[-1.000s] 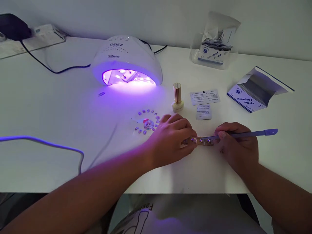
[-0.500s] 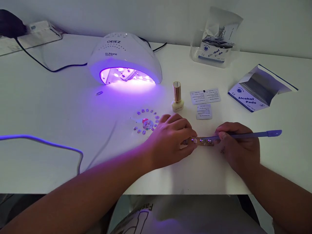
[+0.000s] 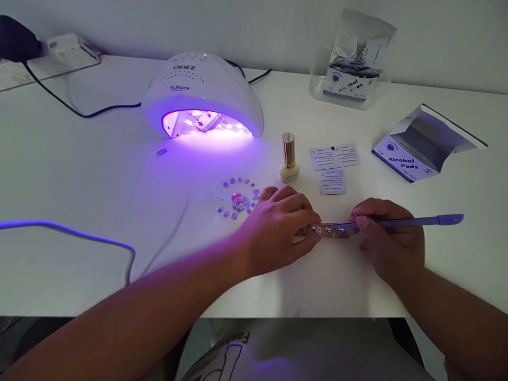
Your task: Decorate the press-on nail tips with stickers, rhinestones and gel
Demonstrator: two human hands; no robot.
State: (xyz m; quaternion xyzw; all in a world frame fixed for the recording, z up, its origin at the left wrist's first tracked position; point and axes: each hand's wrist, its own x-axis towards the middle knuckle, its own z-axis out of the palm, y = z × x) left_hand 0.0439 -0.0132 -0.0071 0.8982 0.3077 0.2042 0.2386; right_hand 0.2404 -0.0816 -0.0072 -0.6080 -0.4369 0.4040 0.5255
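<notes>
We are partly hiding the strip [image 3: 335,231] under the left hand [image 3: 278,227], seeing the plug [image 3: 18,39] cut off, and finding print on the packets [image 3: 334,157] blurred.

Behind the far edge of a white table [image 3: 79,275], a plain wall [image 3: 286,32], pale grey and rather dim. Wide and smooth on top, with the far edge going slightly lower toward the right, and the near edge almost level. On the left half, near the far edge, a strong purple glow [image 3: 208,151], becoming softer toward the near edge; on the right half, a more greyish light. Below the near edge, dark curved shapes [image 3: 402,336], too dim to name with certainty.
</notes>
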